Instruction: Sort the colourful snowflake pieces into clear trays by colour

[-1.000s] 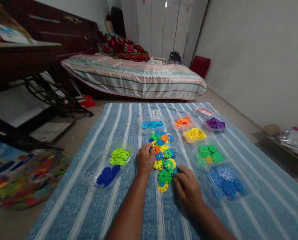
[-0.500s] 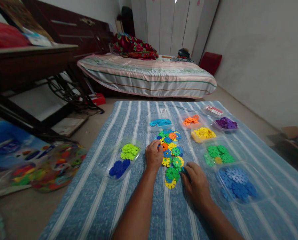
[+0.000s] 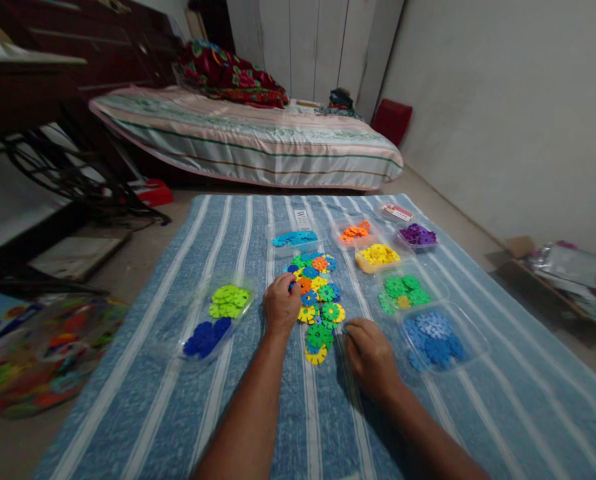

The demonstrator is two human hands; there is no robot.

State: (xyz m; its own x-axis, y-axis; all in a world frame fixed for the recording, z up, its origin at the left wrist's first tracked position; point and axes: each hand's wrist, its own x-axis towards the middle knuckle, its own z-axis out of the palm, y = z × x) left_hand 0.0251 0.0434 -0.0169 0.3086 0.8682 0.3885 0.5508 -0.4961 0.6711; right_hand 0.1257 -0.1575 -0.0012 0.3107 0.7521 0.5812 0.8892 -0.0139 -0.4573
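Over the last second little had shifted: the left hand (image 3: 281,303) stayed curled, apparently pinching a blue disc, on the near-left edge of the mixed pile (image 3: 316,303), while the right hand (image 3: 369,352) kept its fingertips pressed together at the pile's right edge, sorting seemingly midway.

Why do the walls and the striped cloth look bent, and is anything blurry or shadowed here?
In the head view, a wide lens bows the blue striped cloth; dim, soft light; the right hand casts a faint shadow on it; the colourful flat plastic flower pieces look sharp; the bag at the left edge is smeared.
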